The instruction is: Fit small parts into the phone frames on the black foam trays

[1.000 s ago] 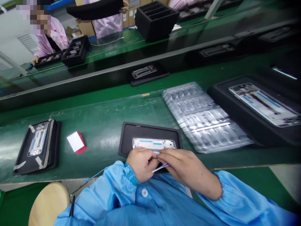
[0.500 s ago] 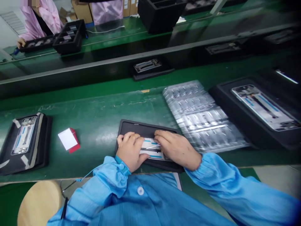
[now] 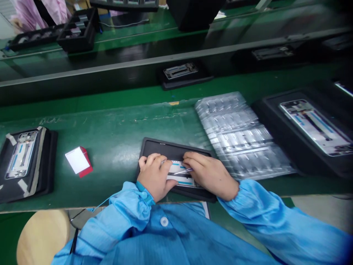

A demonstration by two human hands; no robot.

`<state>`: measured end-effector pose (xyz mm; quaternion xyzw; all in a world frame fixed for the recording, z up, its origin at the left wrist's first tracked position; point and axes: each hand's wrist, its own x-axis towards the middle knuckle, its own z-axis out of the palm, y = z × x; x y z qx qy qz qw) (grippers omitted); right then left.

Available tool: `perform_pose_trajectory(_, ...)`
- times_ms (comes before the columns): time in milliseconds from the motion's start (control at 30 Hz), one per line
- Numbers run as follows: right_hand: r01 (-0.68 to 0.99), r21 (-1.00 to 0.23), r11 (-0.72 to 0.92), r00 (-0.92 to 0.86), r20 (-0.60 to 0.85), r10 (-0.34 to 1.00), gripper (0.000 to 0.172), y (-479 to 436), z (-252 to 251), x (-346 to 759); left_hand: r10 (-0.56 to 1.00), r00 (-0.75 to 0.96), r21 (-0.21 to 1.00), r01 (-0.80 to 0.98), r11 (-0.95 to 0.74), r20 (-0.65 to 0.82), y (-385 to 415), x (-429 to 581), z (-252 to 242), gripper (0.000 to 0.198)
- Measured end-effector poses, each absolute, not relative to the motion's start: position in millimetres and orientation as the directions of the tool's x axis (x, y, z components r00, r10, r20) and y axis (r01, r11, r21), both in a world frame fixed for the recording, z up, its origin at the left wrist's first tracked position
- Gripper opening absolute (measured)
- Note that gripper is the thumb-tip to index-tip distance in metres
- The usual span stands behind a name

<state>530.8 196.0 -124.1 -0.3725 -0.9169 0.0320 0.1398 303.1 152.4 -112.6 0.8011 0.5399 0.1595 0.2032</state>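
Note:
A phone frame (image 3: 180, 179) with blue strips and a dark band lies in a black tray (image 3: 157, 146) in front of me. My left hand (image 3: 155, 176) is closed around the frame's left end, thumb along the near edge and fingers over the far side. Thin metal tweezers (image 3: 183, 171) are pinched in my right hand (image 3: 208, 175), their tip pointing left over the dark band. That hand rests over the frame's right end and hides it.
Clear plastic trays (image 3: 242, 136) lie right of the black tray. Other phone frames sit on black trays at left (image 3: 22, 156), right (image 3: 317, 125) and beyond (image 3: 180, 70). A white pad (image 3: 77, 160) lies left. Across the bench is a person in pink (image 3: 55, 13).
The view has shifted slightly, moving the surroundings in the picture. The tweezers' tip sits a little differently over the frame. Across the bench, a black tray has come into view at the top.

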Motion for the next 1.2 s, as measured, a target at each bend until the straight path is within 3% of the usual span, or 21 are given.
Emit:
perform_pose_trajectory(333, 0.688, -0.156, 0.709, -0.673, 0.230, 0.703, 0.033, 180, -124, 539, 0.930, 0.364, 0.498, 0.799, -0.337, 0.045, 153, 303, -115, 0.058)
perform_pose_trajectory(533, 0.748, -0.156, 0.646, -0.626, 0.161, 0.763, 0.028, 171, -118, 530, 0.933, 0.355, 0.493, 0.803, -0.333, 0.052, 153, 303, -115, 0.058)
perform_pose_trajectory(633, 0.732, -0.262, 0.629, -0.615, 0.142, 0.775, 0.034, 174, -110, 536, 0.931, 0.361, 0.493, 0.801, -0.339, 0.054, 153, 302, -115, 0.058)
perform_pose_trajectory(767, 0.610, -0.595, 0.524, -0.498, 0.227, 0.837, 0.032, 185, -88, 551, 0.933, 0.357, 0.482, 0.809, -0.336, 0.050, 153, 302, -117, 0.057)
perform_pose_trajectory(833, 0.542, -0.687, 0.483, -0.390, 0.304, 0.869, 0.029, 189, -79, 555, 0.934, 0.355, 0.482, 0.811, -0.332, 0.046, 153, 302, -117, 0.058)
perform_pose_trajectory(933, 0.540, -0.694, 0.476, -0.334, 0.343, 0.878, 0.026, 190, -79, 552, 0.934, 0.354, 0.480, 0.812, -0.333, 0.048, 154, 302, -116, 0.057)
perform_pose_trajectory(1200, 0.628, -0.650, 0.427, -0.370, 0.233, 0.899, 0.015, 182, -103, 535, 0.933, 0.353, 0.459, 0.819, -0.345, 0.072, 152, 302, -116, 0.059)
